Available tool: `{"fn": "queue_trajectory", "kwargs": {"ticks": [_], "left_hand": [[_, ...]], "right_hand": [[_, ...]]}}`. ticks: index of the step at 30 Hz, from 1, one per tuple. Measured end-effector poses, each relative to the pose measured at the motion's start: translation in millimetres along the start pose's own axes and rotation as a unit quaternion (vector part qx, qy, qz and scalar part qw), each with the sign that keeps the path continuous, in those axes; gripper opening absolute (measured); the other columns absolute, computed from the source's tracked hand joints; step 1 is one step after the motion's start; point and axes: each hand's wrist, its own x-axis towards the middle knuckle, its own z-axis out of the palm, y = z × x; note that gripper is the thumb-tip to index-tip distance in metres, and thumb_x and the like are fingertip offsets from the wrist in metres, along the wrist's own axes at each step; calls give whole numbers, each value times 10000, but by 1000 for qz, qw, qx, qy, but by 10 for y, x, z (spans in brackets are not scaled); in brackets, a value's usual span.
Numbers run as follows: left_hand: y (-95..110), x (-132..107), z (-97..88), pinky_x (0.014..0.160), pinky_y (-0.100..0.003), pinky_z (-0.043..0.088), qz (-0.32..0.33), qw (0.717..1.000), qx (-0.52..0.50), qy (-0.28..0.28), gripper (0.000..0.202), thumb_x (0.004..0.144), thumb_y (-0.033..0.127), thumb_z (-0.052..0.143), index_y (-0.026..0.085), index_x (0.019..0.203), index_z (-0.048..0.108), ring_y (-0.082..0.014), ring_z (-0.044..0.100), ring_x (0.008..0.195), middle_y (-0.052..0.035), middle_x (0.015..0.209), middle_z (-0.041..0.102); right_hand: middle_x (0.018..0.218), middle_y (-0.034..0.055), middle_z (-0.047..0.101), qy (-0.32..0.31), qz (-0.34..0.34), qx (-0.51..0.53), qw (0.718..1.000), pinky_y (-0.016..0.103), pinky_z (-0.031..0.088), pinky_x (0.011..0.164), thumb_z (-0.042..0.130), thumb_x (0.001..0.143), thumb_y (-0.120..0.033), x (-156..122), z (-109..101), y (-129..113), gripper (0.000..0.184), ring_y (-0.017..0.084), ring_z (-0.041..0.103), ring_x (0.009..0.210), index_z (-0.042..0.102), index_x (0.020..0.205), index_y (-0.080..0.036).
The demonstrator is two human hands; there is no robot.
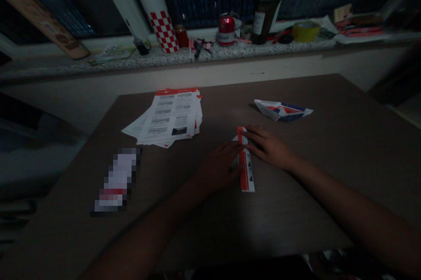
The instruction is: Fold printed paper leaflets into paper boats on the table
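Note:
A folded sheet of paper [245, 179] with an orange strip and a white printed edge lies on the table in front of me. My left hand [219, 166] rests over its left side, fingers stretched out and covering part of it. From the right, my right hand [271, 146] reaches its far part, with extended fingers lying on the paper near the top. A white paper corner shows beyond the left fingertips; the rest of that layer is hidden. Farther back stands a folded paper boat [284, 111] in white, blue and red.
A stack of printed sheets [174, 115] lies at the back left of the brown table [184, 223]. Nearer on the left is a pixelated, phone-like object [116, 179]. The windowsill [125, 66] holds a red-checked bottle [162, 30], a red can [226, 30] and a yellow container [305, 31].

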Motion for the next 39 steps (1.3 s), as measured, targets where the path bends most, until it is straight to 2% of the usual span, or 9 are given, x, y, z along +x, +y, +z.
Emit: {"fn": "queue_trajectory", "kwargs": {"ticks": [6, 11, 13, 18, 21, 25, 32, 39], "left_hand": [[-59, -10, -24, 1256, -469, 396, -37, 999, 29, 26, 514, 1050, 449, 583, 202, 1499, 537, -283, 498, 1468, -98, 1590, 542], [-47, -7, -20, 1243, -470, 410, -41, 998, 33, 29, 542, 1006, 410, 640, 205, 1496, 531, -285, 511, 1452, -89, 1570, 560], [-45, -10, -18, 1239, -468, 414, -43, 998, 33, 29, 540, 996, 389, 648, 210, 1493, 533, -286, 513, 1449, -86, 1568, 562], [-54, -30, -28, 1249, -476, 405, -41, 999, 26, 22, 580, 993, 435, 661, 203, 1506, 524, -295, 496, 1469, -99, 1582, 548], [-54, -42, -38, 1255, -488, 401, -41, 999, 25, 14, 657, 969, 490, 694, 189, 1524, 511, -313, 483, 1481, -118, 1601, 526], [-49, -48, -38, 1255, -496, 400, -43, 999, 23, 15, 656, 975, 517, 681, 206, 1526, 510, -314, 470, 1497, -118, 1616, 510], [-38, -51, -49, 1249, -497, 409, -45, 999, 23, 9, 646, 988, 523, 651, 216, 1535, 497, -313, 471, 1499, -116, 1631, 495], [-48, -57, -46, 1260, -490, 396, -39, 999, 18, 6, 669, 1007, 540, 612, 217, 1572, 455, -305, 451, 1517, -111, 1645, 481]], "right_hand": [[1694, 135, 426, -28, 7, 21, 999, 607, 420, 1237, 603, 1046, -465, -67, -54, -148, 634, 356, 428, 1547, 447, 1629, -268], [1711, 199, 372, -59, 6, -3, 998, 657, 296, 1282, 732, 935, -560, -137, -22, -280, 917, 398, 374, 1569, 341, 1679, -193], [1718, 209, 353, -67, 6, -12, 998, 654, 275, 1290, 747, 917, -570, -153, -6, -308, 976, 403, 354, 1578, 302, 1694, -180], [1737, 207, 308, -62, -5, -18, 998, 681, 272, 1278, 736, 925, -566, -172, 22, -312, 1020, 418, 322, 1589, 209, 1721, -207], [1741, 204, 299, -63, -6, -19, 998, 674, 261, 1284, 729, 929, -576, -178, 28, -296, 1026, 414, 315, 1593, 192, 1724, -210], [1742, 198, 302, -67, -10, -16, 998, 685, 257, 1281, 728, 926, -588, -181, 27, -285, 1031, 413, 308, 1596, 189, 1725, -220], [1733, 206, 319, -62, -11, -16, 998, 669, 260, 1286, 738, 916, -592, -177, 9, -296, 1031, 406, 324, 1591, 219, 1719, -209], [1720, 170, 371, -77, -7, -22, 997, 645, 294, 1279, 707, 915, -656, -138, -31, -283, 972, 395, 353, 1578, 318, 1689, -215]]}}
